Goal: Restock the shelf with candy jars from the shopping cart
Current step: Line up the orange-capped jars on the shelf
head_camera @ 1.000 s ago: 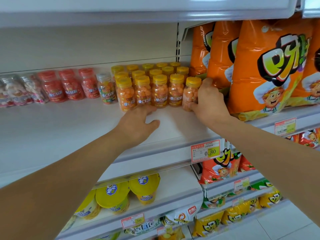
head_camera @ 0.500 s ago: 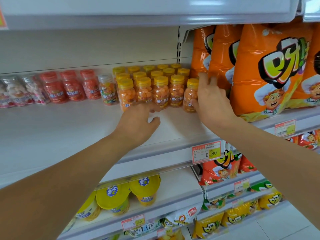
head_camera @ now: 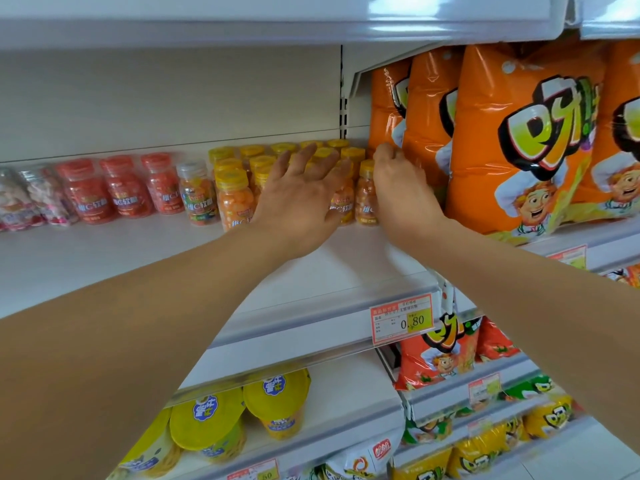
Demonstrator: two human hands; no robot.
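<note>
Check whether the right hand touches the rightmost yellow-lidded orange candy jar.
Cannot tell: head view shows the right hand overlapping that yellow-lidded jar, hiding contact.

On the shelf (head_camera: 104, 265) a block of candy jars (head_camera: 232, 197) stands several rows deep at the back, a row of other jars (head_camera: 124, 192) to its left, snack bags (head_camera: 519, 150) to its right. The left hand (head_camera: 301, 199) lies before the block, the right hand (head_camera: 398, 192) between block and bags. A price tag (head_camera: 401, 318) sits on the shelf's front edge, tubs (head_camera: 273, 403) on the lower shelf (head_camera: 346, 386) beneath.
</note>
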